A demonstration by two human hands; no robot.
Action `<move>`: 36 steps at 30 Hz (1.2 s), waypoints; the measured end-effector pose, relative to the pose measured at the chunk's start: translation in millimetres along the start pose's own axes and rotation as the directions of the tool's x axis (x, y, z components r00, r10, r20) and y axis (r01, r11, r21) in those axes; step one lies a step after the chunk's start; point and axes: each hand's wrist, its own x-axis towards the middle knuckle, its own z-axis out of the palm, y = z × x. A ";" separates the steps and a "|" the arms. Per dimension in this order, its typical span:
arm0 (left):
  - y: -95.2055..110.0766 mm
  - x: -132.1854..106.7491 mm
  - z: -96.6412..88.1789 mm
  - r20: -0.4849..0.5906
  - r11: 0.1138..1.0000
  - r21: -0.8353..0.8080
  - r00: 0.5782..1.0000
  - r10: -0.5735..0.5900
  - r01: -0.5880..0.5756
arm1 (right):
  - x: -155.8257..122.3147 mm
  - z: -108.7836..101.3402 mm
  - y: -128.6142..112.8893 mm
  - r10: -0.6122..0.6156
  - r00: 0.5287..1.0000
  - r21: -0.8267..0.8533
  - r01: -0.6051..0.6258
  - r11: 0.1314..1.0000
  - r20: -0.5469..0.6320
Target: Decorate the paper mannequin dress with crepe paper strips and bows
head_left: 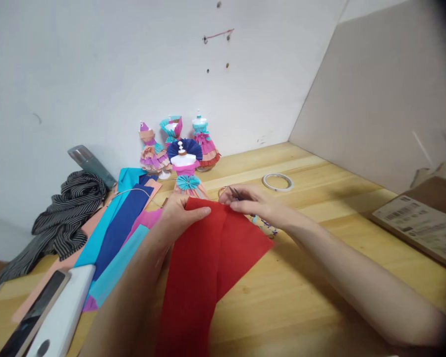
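A wide piece of red crepe paper hangs folded over itself, its right layer slanting out to a corner above the table. My left hand is closed on its upper left edge, thumb lying on the front. At the top of the fold, my right hand pinches the paper with bent fingers. A slim dark item shows between those fingers; its kind is unclear. Just behind the hands stands a small white dress form with a navy pleated fan, a pink band and a turquoise rosette.
Three more dressed forms, including one in a pink skirt, stand by the wall. Coloured crepe strips, a striped cloth, a phone and a white object lie left. A tape roll and cardboard box lie right.
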 end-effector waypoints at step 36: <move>-12.4 3.8 -13.1 0.038 0.956 -0.293 0.999 0.034 -0.021 | -12.3 -20.8 -7.3 -0.123 0.992 -0.328 0.118 0.937 0.006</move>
